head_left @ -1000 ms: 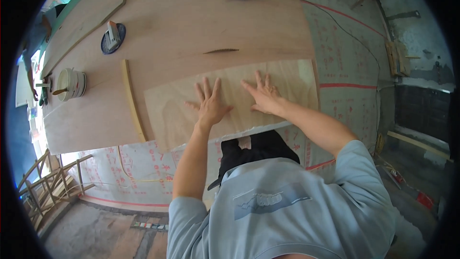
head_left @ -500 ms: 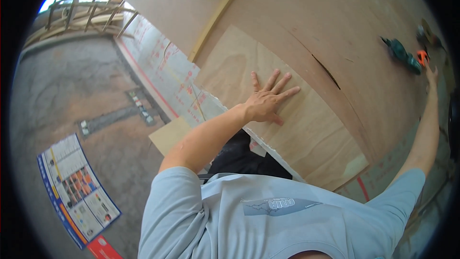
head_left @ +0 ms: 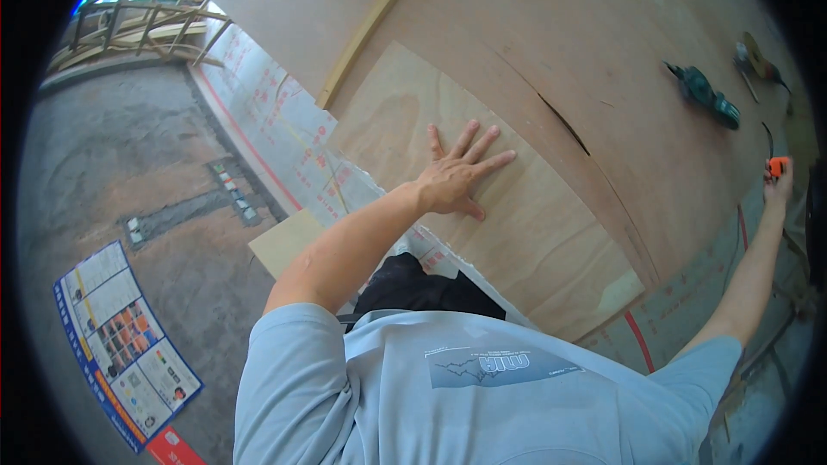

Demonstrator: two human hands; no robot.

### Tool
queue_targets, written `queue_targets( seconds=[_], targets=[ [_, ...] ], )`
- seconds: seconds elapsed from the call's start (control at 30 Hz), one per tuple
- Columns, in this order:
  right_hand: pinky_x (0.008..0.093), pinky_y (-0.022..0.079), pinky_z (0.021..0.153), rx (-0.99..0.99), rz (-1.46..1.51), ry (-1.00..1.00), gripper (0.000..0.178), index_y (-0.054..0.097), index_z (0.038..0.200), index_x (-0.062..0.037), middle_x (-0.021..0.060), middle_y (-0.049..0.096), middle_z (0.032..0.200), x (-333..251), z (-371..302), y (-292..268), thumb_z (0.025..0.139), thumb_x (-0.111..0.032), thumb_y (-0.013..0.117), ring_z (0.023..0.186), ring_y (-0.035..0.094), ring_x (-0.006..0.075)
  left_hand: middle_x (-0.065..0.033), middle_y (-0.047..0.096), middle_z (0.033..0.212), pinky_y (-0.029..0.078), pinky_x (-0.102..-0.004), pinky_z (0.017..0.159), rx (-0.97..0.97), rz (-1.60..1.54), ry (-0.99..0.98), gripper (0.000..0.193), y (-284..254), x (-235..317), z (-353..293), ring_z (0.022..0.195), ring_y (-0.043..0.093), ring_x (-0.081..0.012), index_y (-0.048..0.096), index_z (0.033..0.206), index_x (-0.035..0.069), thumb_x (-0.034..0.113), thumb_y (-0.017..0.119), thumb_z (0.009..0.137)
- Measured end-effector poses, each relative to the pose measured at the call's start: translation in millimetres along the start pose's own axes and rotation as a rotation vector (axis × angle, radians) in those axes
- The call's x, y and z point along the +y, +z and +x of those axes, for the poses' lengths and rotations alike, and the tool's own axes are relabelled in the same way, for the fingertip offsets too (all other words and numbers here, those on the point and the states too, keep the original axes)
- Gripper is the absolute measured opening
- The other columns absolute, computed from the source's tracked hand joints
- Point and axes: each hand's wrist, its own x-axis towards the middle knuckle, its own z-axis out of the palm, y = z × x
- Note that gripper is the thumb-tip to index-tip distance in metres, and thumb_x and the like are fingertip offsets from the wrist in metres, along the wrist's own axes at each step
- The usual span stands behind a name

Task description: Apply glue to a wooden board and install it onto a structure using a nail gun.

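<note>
My left hand lies flat on a light plywood piece, its fingers spread wide. That piece rests on a larger, browner plywood sheet. Far out to the right, my right hand is closed around an orange tape measure with a dark strap hanging from it. Beyond that hand, a green power tool lies on the large sheet. A narrow dark slit runs through the sheet, past the light piece's far edge.
A wooden batten lies across the large sheet, near the light piece's corner. Another tool with a disc sits at the far right. On the left are a concrete floor, a printed poster and stacked timber.
My right hand has picked up the tape measure from beside the green tool and drawn it nearer to me. My left hand stays spread on the light plywood piece.
</note>
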Motion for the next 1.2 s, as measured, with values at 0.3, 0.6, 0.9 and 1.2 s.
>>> queue_targets(
  seconds=[0.3, 0.6, 0.9, 1.2],
  targets=[
    [0.0524, 0.031, 0.111, -0.279, 0.67, -0.227, 0.064, 0.031, 0.138, 0.0111, 0.0294, 0.039, 0.139, -90.0, -403.9, -130.8, 0.086, -0.025, 0.043, 0.131, 0.038, 0.042, -0.0092, 0.002, 0.16, -0.001, -0.0799, 0.098, 0.09, 0.083, 0.077, 0.116, 8.1, 0.4, -6.8, 0.146, -0.007, -0.0352, 0.018, 0.152, 0.032, 0.047, 0.084, 0.057],
    [0.0504, 0.044, 0.094, -0.399, 0.604, 0.12, 0.054, 0.043, 0.131, 0.0035, 0.0223, 0.046, 0.134, -20.0, -695.0, -29.1, 0.097, -0.038, 0.036, 0.12, 0.048, 0.0366, -0.0176, 0.021, 0.155, 0.018, -0.07, 0.105, 0.52, 0.146, 0.146, 0.097, 32.9, 62.0, -39.9, 0.143, 0.018, -0.0384, 0.03, 0.149, 0.021, 0.043, 0.08, 0.069],
    [0.0313, 0.048, 0.089, 0.079, -1.21, -0.958, 0.057, 0.046, 0.128, 0.0, 0.012, 0.056, 0.115, 35.5, -724.5, 56.0, 0.079, -0.011, 0.073, 0.102, 0.057, 0.023, -0.0122, 0.053, 0.126, 0.042, -0.0429, 0.1, -0.742, -1.865, 0.404, 0.048, 3.7, 279.0, -115.1, 0.115, 0.053, -0.0232, 0.045, 0.131, 0.004, 0.041, 0.039, 0.102],
    [0.0298, 0.051, 0.086, -0.514, -0.503, -0.365, 0.048, 0.05, 0.129, -0.0006, 0.0097, 0.061, 0.113, 43.3, -674.8, 68.2, 0.087, -0.017, 0.067, 0.098, 0.06, 0.0173, -0.0121, 0.055, 0.12, 0.043, -0.0467, 0.098, -0.452, -1.91, 0.275, 0.037, 18.3, 280.5, -71.4, 0.112, 0.052, -0.0242, 0.049, 0.121, 0.003, 0.027, 0.028, 0.102]
  ],
)
